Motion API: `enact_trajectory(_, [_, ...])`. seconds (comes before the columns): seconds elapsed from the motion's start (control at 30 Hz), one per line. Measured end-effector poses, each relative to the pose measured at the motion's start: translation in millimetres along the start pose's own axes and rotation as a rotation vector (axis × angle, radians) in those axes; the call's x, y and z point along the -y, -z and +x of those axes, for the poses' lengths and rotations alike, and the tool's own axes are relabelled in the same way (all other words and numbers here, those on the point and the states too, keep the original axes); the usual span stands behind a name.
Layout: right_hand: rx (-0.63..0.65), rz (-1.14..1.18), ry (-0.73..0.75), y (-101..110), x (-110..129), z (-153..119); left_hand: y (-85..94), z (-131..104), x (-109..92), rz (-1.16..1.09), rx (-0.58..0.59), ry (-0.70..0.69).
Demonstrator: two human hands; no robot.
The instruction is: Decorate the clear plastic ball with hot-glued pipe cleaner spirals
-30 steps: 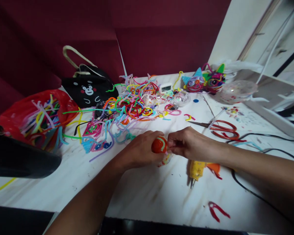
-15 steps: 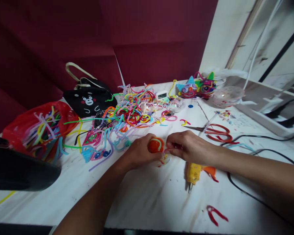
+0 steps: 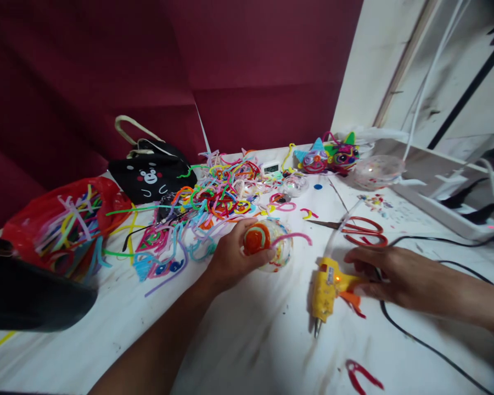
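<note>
The left hand (image 3: 230,258) gripped the clear ball (image 3: 283,259) over the table (image 3: 230,340), a pink stem (image 3: 298,236) jutting from it toward the right edge. Nearer the right hand (image 3: 389,274), the yellow glue gun (image 3: 323,291) lay just to its left, nozzle toward the table's near edge, handle toward the half-curled fingers (image 3: 360,255); whether they gripped it could not be told.

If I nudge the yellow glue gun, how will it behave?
The yellow glue gun probably slides stiffly rather than rolling, since it lies flat on its side. The black cord may drag or swing it.
</note>
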State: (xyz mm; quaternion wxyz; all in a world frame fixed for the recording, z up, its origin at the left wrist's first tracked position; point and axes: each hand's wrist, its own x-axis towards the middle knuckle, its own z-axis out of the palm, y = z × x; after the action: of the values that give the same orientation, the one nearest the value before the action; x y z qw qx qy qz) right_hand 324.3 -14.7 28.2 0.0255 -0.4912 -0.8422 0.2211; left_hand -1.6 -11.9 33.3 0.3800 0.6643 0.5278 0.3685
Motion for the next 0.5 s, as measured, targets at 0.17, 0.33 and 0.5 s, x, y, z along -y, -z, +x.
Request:
enact_trajectory(0.17, [0.124,0.07,0.022,-4.1,-0.2,2.2,-5.3,0.1,1.0,-0.09,-0.003,0.027])
enact_trajectory(0.33, [0.127,0.089,0.068,-4.8,0.5,2.8,-5.2,3.6,1.2,-0.173,-0.047,0.039])
enact_trajectory(0.5, [0.082,0.112,0.072,-9.4,-1.8,-3.7,-4.3,5.5,3.8,-0.216,-0.085,0.025])
